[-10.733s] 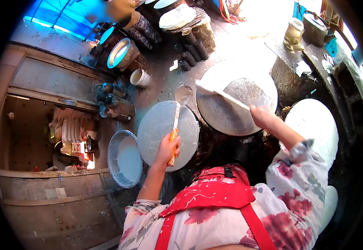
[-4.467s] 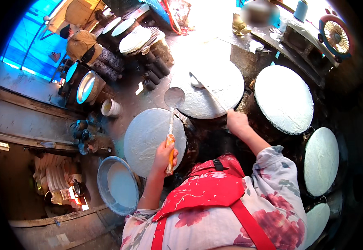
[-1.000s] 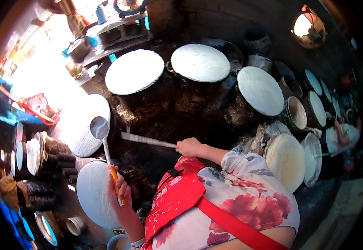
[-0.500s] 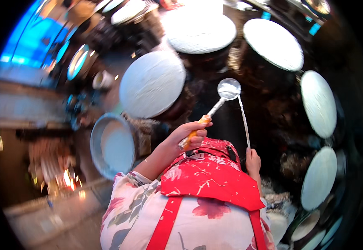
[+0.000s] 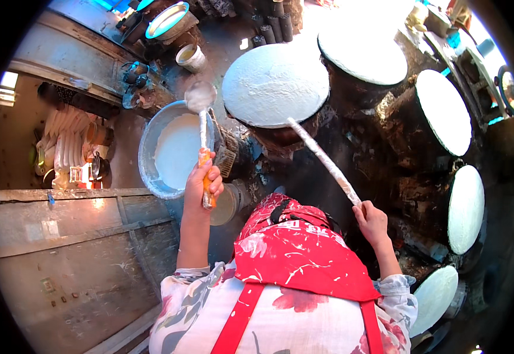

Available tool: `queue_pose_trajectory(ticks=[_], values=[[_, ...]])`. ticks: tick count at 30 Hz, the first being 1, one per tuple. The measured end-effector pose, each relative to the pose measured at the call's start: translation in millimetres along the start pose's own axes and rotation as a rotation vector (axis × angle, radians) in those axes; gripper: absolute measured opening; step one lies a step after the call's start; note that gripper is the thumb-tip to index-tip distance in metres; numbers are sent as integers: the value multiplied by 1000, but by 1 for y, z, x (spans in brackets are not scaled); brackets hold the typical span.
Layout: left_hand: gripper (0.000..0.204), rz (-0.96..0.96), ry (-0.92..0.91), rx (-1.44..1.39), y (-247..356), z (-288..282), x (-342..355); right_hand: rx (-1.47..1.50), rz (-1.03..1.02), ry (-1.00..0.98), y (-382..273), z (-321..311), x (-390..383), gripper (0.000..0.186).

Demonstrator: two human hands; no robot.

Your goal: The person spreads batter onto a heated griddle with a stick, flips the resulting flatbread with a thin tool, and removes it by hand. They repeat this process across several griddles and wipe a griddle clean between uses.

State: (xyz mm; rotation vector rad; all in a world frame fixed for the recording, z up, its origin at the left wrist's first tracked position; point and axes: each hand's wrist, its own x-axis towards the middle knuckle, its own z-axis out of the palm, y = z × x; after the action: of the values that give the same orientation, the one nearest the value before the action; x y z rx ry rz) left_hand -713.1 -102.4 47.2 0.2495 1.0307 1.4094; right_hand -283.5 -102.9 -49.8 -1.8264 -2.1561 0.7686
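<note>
My left hand [image 5: 204,180] grips the orange handle of a batter-smeared ladle [image 5: 201,97], its round head over the upper rim of a blue basin [image 5: 148,151] holding white batter. My right hand [image 5: 370,218] is closed on one end of a long, white-coated stick [image 5: 322,158], which slants up to the lower rim of a round white-coated griddle [image 5: 274,82]; I cannot tell if it touches. My red, batter-splashed apron [image 5: 307,259] is below both hands.
More coated griddles [image 5: 443,109] curve down my right side over dark stoves. A white bucket [image 5: 191,59] and dark cylinders [image 5: 272,29] stand on the floor ahead. A low bucket [image 5: 224,206] sits below the basin. A wooden partition [image 5: 80,248] fills the lower left.
My view has swung round toward the basin and partition on the left. The ladle has moved over to the basin's rim, and the stick now reaches up to the middle griddle.
</note>
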Motion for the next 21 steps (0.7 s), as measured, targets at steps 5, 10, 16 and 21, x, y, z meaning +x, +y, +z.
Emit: queue_pose_trajectory(ticks=[5,10,16,21], values=[[26,-41,12,99,25,-23,16,173,141,48,-37,17,44,32],[28,-109,-181,262,23,-2,87,448,213,136,-76,48,108,33],[34,30,-237,699,1,20,195,699,366,186,-112,73,183,30],[42,165,-213,1096,-6,34,229,850,425,205,-126,69,208,24]])
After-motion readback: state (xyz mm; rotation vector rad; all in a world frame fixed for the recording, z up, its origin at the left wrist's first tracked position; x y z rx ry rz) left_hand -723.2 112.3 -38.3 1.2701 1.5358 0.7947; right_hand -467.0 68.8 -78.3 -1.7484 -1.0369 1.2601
